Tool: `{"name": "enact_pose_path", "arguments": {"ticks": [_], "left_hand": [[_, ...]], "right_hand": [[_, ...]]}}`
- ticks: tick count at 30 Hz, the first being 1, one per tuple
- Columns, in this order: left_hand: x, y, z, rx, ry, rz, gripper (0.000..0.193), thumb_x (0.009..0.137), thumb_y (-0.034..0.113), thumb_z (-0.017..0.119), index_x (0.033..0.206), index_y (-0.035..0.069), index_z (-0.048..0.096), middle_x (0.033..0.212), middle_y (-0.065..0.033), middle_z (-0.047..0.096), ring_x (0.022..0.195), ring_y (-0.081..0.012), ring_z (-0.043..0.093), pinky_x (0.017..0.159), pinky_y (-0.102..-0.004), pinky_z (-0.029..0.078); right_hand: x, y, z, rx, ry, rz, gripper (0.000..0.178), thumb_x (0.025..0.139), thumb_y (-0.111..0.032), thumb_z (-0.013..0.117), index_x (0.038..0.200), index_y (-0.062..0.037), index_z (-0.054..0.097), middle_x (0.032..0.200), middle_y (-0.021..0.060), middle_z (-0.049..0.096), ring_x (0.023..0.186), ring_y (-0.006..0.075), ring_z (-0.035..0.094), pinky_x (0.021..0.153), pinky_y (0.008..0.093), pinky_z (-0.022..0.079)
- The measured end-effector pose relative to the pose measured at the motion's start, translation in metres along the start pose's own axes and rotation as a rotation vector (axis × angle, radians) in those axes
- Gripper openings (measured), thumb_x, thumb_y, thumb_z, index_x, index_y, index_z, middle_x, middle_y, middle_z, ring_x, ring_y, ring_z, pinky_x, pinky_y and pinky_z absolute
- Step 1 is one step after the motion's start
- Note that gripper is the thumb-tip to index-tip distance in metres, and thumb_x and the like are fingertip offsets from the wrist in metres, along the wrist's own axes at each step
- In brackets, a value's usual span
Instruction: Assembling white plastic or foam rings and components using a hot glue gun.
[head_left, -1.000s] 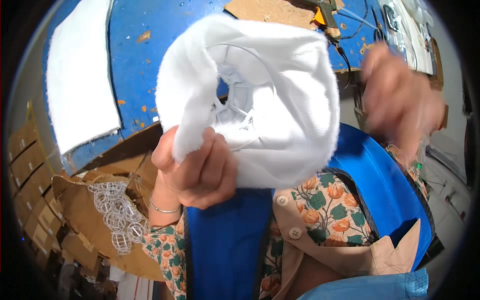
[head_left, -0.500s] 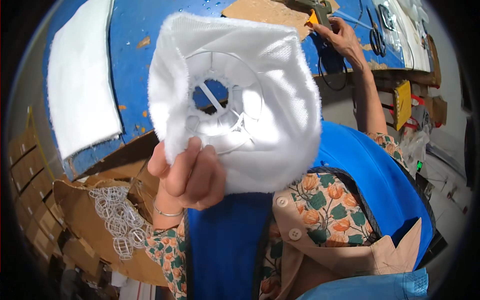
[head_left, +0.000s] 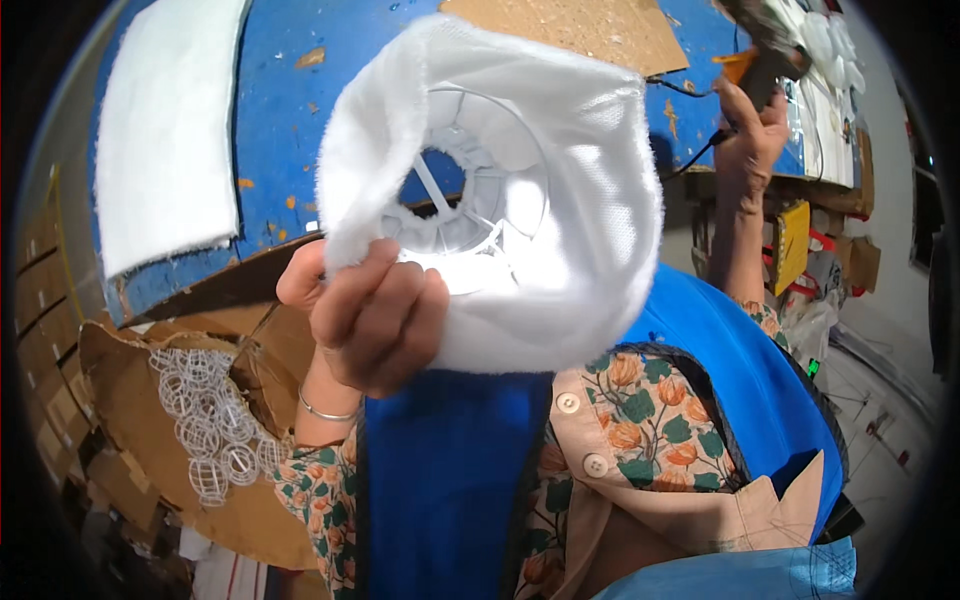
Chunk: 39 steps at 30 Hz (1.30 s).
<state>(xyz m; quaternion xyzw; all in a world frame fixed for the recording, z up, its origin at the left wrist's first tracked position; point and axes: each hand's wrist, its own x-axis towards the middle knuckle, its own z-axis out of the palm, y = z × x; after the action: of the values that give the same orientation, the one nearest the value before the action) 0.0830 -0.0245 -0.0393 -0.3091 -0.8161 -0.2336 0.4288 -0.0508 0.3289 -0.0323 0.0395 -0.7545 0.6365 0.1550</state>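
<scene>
In front of me, my left hand (head_left: pixel 375 320) grips the near edge of a white plush fabric cover (head_left: pixel 590 220), fingers closed over the fabric. Within the cover sits a round white wire frame (head_left: pixel 432 183), its ring and spokes showing, with a hole through the middle. To the far right, my right hand (head_left: pixel 752 140) is closed on a dark glue gun (head_left: pixel 768 62) with an orange trigger, raised over the table edge. Motion blurs the gun, and its nozzle cannot be made out. A black cord trails from it.
A blue table (head_left: pixel 280 130) with worn spots spans the far side. White plush sheets (head_left: pixel 170 140) lie on its left, a brown board (head_left: pixel 590 30) at the back. Lower left, a cardboard box (head_left: pixel 130 350) holds several white wire frames (head_left: pixel 205 420). Clear bags (head_left: pixel 830 45) lie far right.
My right hand has lifted the glue gun off the brown board area and carried it right. My left hand and the plush cover have shifted slightly, the cover a little to the right.
</scene>
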Motion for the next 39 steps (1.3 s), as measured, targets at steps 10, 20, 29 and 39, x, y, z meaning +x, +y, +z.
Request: {"name": "enact_pose_path", "arguments": {"ticks": [10, 20, 29, 39], "left_hand": [[0.024, 0.012, 0.002, -0.019, -0.091, 0.132, 0.02, 0.06, 0.0, 0.064, 0.077, 0.011, 0.061, 0.084, -0.0007, 0.058, 0.088, -0.0178, 0.059, 0.069, -0.0387, 0.043], [0.033, 0.008, 0.022, -0.132, -0.075, 0.374, 0.012, 0.066, 0.008, 0.066, 0.078, 0.007, 0.065, 0.082, -0.0053, 0.06, 0.082, -0.0211, 0.059, 0.065, -0.0384, 0.043], [0.03, 0.009, 0.016, -0.107, -0.135, 0.364, 0.018, 0.066, 0.005, 0.068, 0.083, 0.007, 0.063, 0.085, -0.0052, 0.06, 0.086, -0.0213, 0.058, 0.07, -0.0397, 0.044], [0.024, 0.009, 0.02, -0.096, -0.083, 0.331, 0.017, 0.067, 0.008, 0.068, 0.083, 0.008, 0.063, 0.081, -0.0044, 0.061, 0.084, -0.0204, 0.059, 0.074, -0.0423, 0.045]], "right_hand": [[-0.009, -0.125, -0.013, 0.252, -0.977, 0.138, 0.046, 0.078, -0.037, 0.056, 0.102, 0.0024, 0.052, 0.088, 0.0128, 0.053, 0.06, 0.0159, 0.05, 0.05, 0.0232, 0.039], [-0.032, -0.161, 0.012, -0.553, -1.381, 0.092, 0.055, 0.074, -0.047, 0.07, 0.095, 0.0026, 0.06, 0.077, 0.0142, 0.061, 0.067, 0.0261, 0.061, 0.061, 0.036, 0.05], [-0.034, -0.157, 0.038, -0.474, -1.385, 0.303, 0.051, 0.077, -0.041, 0.069, 0.097, 0.0049, 0.061, 0.079, 0.0163, 0.061, 0.069, 0.0306, 0.061, 0.065, 0.0379, 0.05], [-0.036, -0.144, 0.03, -0.432, -1.312, 0.38, 0.048, 0.077, -0.037, 0.07, 0.099, 0.0051, 0.061, 0.085, 0.0189, 0.063, 0.072, 0.0325, 0.062, 0.065, 0.0396, 0.05]]}}
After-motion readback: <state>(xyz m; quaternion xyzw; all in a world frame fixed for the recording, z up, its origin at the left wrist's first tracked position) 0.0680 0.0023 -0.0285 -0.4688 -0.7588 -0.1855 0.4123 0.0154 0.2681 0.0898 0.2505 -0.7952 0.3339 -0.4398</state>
